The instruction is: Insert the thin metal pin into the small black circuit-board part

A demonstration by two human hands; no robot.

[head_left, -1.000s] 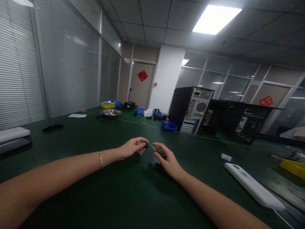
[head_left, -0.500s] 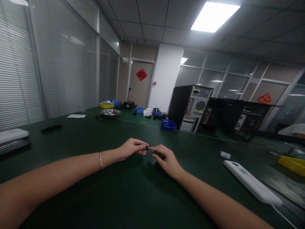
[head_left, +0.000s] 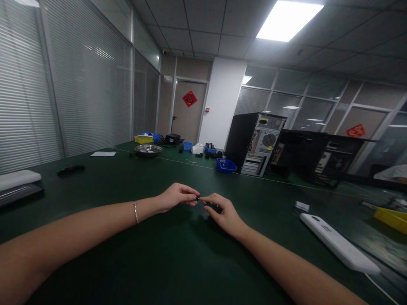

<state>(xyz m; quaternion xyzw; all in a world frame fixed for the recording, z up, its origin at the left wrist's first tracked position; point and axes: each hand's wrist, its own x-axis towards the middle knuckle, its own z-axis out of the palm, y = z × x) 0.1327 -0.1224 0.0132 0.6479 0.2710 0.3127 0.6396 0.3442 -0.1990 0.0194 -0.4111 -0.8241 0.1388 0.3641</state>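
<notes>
Over the green tabletop, my left hand pinches a small dark piece between thumb and fingertips. It is too small to name. Facing it, my right hand is closed around a slim dark tool, mostly hidden by the fingers; its kind cannot be made out. My right index fingertip reaches close to the small piece, and whether it touches is unclear. A bracelet circles my left wrist.
A white power strip with a cable lies at right, near a yellow tray. Computer cases and a blue bin stand at the back. A metal bowl sits back left; a white device lies at the left edge.
The view has shifted very slightly. Both hands keep nearly the same pose, still holding the small piece and the dark tool.
</notes>
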